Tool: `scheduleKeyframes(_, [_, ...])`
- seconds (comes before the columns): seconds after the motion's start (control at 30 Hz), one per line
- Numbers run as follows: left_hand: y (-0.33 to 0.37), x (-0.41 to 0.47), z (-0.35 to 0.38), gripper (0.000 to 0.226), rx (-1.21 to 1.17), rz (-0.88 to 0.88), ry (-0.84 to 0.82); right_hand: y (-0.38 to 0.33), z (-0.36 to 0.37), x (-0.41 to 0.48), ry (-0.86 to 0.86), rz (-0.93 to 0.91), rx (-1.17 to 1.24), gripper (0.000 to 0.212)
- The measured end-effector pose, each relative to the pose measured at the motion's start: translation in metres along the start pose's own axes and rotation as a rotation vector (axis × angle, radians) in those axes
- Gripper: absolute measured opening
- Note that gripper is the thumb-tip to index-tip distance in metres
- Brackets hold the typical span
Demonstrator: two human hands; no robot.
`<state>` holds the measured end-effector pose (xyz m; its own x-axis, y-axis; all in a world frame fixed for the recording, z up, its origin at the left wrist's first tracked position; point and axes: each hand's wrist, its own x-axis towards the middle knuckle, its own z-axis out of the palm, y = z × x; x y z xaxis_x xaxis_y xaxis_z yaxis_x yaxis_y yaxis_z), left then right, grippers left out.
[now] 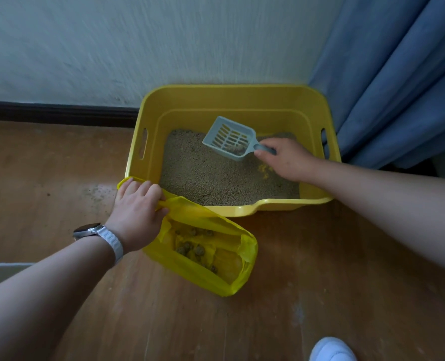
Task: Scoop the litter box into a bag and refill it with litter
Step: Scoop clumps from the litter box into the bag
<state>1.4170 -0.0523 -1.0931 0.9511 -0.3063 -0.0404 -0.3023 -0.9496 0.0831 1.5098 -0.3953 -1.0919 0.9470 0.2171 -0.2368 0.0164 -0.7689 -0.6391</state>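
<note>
Here my right hand (285,158) has its fingers wrapped round the handle of the grey slotted plastic scoop (229,138), clumps in it, above the litter in the yellow plastic litter box (231,96); my left hand (135,212) pinches open the yellow plastic bag (216,259) on the wooden floor (320,282).

wood floor (59,165) | litter box (242,96) | yellow bag (190,267)

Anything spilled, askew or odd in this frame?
Yes. Scattered litter grains lie on the wooden floor left of the yellow litter box, beside the left hand. Inside the box, a bare yellow patch shows through the litter near the right hand.
</note>
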Motion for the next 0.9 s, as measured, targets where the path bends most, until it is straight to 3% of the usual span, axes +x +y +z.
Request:
scheduleKeyframes(0.53, [0.002, 0.0, -0.002, 0.02, -0.003, -0.023, -0.018, -0.009, 0.013, -0.023, -0.007, -0.024, -0.07, 0.025])
scheduleKeyframes(0.77, [0.003, -0.001, -0.005, 0.021, -0.026, -0.008, -0.023, -0.037, 0.02, -0.046, 0.138, -0.385, -0.263, 0.023])
scheduleKeyframes(0.9, [0.0, -0.001, -0.004, 0.024, -0.01, 0.024, 0.002, -0.038, 0.027, -0.057, 0.23, -0.698, -0.409, 0.031])
